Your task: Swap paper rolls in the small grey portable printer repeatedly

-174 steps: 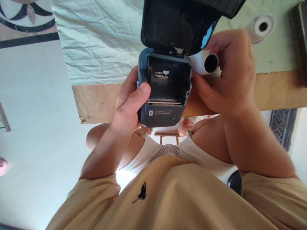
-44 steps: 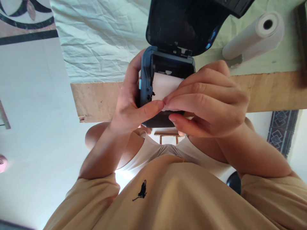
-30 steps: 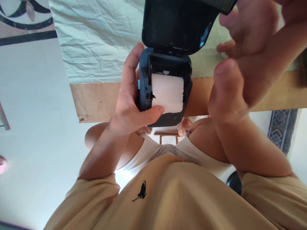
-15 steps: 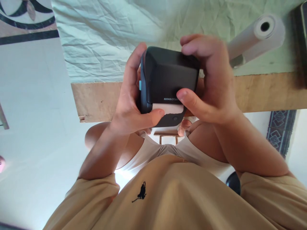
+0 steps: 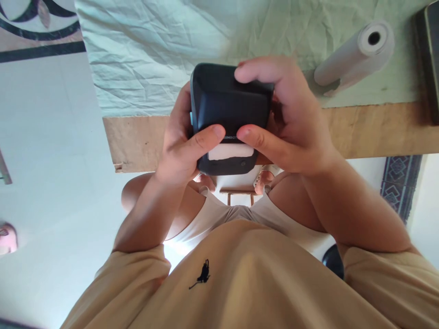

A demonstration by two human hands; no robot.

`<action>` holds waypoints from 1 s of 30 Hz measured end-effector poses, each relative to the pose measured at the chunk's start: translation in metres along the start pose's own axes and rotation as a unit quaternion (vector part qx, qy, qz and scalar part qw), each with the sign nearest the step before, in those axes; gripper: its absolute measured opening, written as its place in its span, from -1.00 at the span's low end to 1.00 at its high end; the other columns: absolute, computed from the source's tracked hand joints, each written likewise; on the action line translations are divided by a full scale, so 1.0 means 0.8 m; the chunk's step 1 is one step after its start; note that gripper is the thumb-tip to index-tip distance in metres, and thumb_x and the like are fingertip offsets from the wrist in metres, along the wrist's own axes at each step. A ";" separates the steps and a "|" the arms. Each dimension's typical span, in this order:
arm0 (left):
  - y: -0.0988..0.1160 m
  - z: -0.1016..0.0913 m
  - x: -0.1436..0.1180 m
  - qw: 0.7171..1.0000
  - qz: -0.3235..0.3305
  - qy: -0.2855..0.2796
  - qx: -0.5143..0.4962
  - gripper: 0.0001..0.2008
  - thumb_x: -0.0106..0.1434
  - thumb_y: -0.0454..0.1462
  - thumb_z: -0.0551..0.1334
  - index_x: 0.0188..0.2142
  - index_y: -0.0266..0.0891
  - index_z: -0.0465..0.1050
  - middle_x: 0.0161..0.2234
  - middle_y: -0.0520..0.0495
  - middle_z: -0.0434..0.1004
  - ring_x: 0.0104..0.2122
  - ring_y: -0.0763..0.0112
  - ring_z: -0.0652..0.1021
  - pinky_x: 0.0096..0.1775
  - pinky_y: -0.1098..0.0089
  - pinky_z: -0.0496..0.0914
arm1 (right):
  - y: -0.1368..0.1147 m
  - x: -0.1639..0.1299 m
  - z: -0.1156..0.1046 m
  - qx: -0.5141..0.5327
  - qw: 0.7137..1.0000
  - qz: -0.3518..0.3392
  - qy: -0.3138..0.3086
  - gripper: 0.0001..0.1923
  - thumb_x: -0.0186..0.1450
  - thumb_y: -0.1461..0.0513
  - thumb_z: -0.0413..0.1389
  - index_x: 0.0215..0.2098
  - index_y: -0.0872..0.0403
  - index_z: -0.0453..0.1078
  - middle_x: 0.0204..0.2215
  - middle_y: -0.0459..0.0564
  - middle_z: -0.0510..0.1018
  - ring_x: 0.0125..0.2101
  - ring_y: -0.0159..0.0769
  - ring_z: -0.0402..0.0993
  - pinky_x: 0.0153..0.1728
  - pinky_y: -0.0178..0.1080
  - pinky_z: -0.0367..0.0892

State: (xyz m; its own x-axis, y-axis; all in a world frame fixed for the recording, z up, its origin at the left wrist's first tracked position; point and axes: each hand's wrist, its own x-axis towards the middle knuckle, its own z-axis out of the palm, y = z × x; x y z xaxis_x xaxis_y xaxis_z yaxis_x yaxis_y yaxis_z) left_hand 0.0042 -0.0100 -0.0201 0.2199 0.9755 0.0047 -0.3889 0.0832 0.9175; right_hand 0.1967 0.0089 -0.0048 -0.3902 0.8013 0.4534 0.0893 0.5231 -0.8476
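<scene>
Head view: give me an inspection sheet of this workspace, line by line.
Surface: wooden table under a wrinkled pale green cloth.
Job's things: dark label printer, lid shut, white paper strip showing at its slot.
Clutter: spare paper roll lying on the cloth; dark object at the right edge.
Hands: left hand and right hand both grip the printer.
Cables: nothing seen.
Surroundings: light floor.
</scene>
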 end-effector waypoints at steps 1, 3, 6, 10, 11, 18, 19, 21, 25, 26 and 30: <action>-0.001 -0.002 0.000 1.000 0.010 -0.011 -0.017 -0.61 0.23 -0.20 0.34 0.06 -0.08 0.47 -0.19 -0.09 0.55 -0.31 0.35 0.57 -0.39 0.40 0.45 | 0.002 0.000 0.002 -0.010 1.000 -0.010 0.007 -0.56 0.33 0.01 0.19 0.12 -0.06 0.33 0.12 -0.02 0.50 0.17 -0.15 0.42 0.27 0.02 0.37; -0.003 -0.004 0.000 0.999 0.016 -0.019 -0.033 -0.63 0.25 -0.25 0.30 0.06 -0.11 0.48 -0.23 -0.09 0.54 -0.33 0.35 0.56 -0.42 0.40 0.44 | 0.006 -0.001 0.005 -0.023 0.999 -0.021 0.016 -0.53 0.32 -0.02 0.18 0.13 -0.06 0.31 0.11 -0.02 0.51 0.15 -0.16 0.44 0.25 0.02 0.38; -0.006 -0.005 -0.002 0.998 0.021 -0.038 -0.048 -0.57 0.23 -0.20 0.33 0.10 -0.07 0.47 -0.16 -0.10 0.55 -0.25 0.29 0.58 -0.36 0.34 0.51 | 0.008 -0.002 0.006 -0.032 0.999 -0.019 0.020 -0.53 0.32 -0.03 0.18 0.12 -0.06 0.31 0.10 -0.02 0.50 0.13 -0.16 0.44 0.23 0.00 0.39; -0.001 -0.001 -0.006 0.999 -0.012 -0.023 -0.038 -0.59 0.24 -0.20 0.34 0.09 0.00 0.46 -0.13 -0.08 0.53 -0.22 0.30 0.57 -0.30 0.33 0.52 | 0.004 -0.005 0.004 -0.035 0.999 -0.003 0.011 -0.54 0.32 -0.01 0.17 0.13 -0.08 0.28 0.12 -0.03 0.47 0.14 -0.17 0.41 0.24 -0.01 0.36; 0.001 0.000 -0.006 0.999 -0.024 -0.010 -0.030 -0.60 0.24 -0.21 0.34 0.09 0.00 0.46 -0.14 -0.07 0.53 -0.22 0.29 0.57 -0.28 0.32 0.52 | 0.003 -0.005 0.003 -0.038 0.999 0.000 0.007 -0.53 0.32 -0.01 0.17 0.13 -0.08 0.28 0.12 -0.03 0.47 0.14 -0.18 0.41 0.25 -0.01 0.35; 0.003 0.001 -0.006 1.000 -0.016 -0.008 -0.025 -0.55 0.17 -0.19 0.41 0.07 -0.06 0.49 -0.16 -0.07 0.52 -0.28 0.34 0.55 -0.36 0.36 0.49 | 0.003 -0.004 0.002 -0.052 0.999 -0.013 -0.001 -0.53 0.34 -0.03 0.14 0.13 -0.05 0.25 0.12 -0.01 0.47 0.15 -0.17 0.41 0.24 0.01 0.35; 0.002 0.000 -0.006 1.000 -0.015 -0.001 -0.023 -0.56 0.18 -0.20 0.40 0.07 -0.07 0.49 -0.16 -0.07 0.52 -0.28 0.34 0.55 -0.36 0.36 0.49 | 0.003 -0.004 0.002 -0.051 0.999 -0.014 0.000 -0.53 0.33 -0.02 0.14 0.12 -0.04 0.26 0.12 0.00 0.47 0.15 -0.18 0.41 0.23 0.01 0.35; 0.000 -0.001 -0.007 1.000 -0.011 0.004 -0.013 -0.56 0.18 -0.18 0.40 0.07 -0.06 0.49 -0.14 -0.07 0.52 -0.27 0.32 0.57 -0.35 0.35 0.50 | 0.002 -0.003 0.002 -0.048 0.999 -0.013 0.002 -0.54 0.33 -0.01 0.15 0.12 -0.03 0.26 0.11 0.00 0.47 0.14 -0.17 0.42 0.23 0.01 0.35; -0.001 -0.003 -0.008 1.000 -0.015 0.003 0.007 -0.50 0.14 -0.10 0.42 0.10 0.02 0.49 -0.09 -0.06 0.54 -0.21 0.23 0.58 -0.29 0.29 0.54 | 0.000 -0.004 0.002 -0.045 0.999 -0.003 -0.004 -0.54 0.33 0.00 0.15 0.13 -0.04 0.25 0.13 0.01 0.46 0.16 -0.16 0.40 0.24 0.03 0.34; -0.001 -0.002 -0.008 1.000 -0.017 0.006 0.015 -0.50 0.14 -0.10 0.42 0.09 0.04 0.49 -0.09 -0.06 0.54 -0.20 0.23 0.59 -0.28 0.28 0.54 | 0.000 -0.004 0.002 -0.046 0.999 -0.004 -0.004 -0.54 0.34 0.01 0.15 0.13 -0.04 0.25 0.13 0.01 0.46 0.15 -0.16 0.40 0.24 0.02 0.34; 0.003 0.002 -0.007 0.999 -0.021 0.013 0.024 -0.58 0.17 -0.07 0.39 0.04 0.08 0.50 -0.17 -0.06 0.51 -0.24 0.24 0.58 -0.34 0.29 0.51 | -0.002 -0.004 0.002 -0.058 0.998 0.001 -0.002 -0.56 0.34 -0.01 0.14 0.12 -0.07 0.26 0.13 -0.02 0.45 0.14 -0.19 0.40 0.24 -0.02 0.35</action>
State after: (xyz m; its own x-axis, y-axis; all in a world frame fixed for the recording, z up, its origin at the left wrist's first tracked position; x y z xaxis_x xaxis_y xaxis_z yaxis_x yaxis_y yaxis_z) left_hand 0.0037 -0.0154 -0.0173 0.2119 0.9764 -0.0430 -0.3360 0.1141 0.9349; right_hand 0.1966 0.0048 -0.0055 -0.3931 0.8013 0.4510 0.1949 0.5520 -0.8107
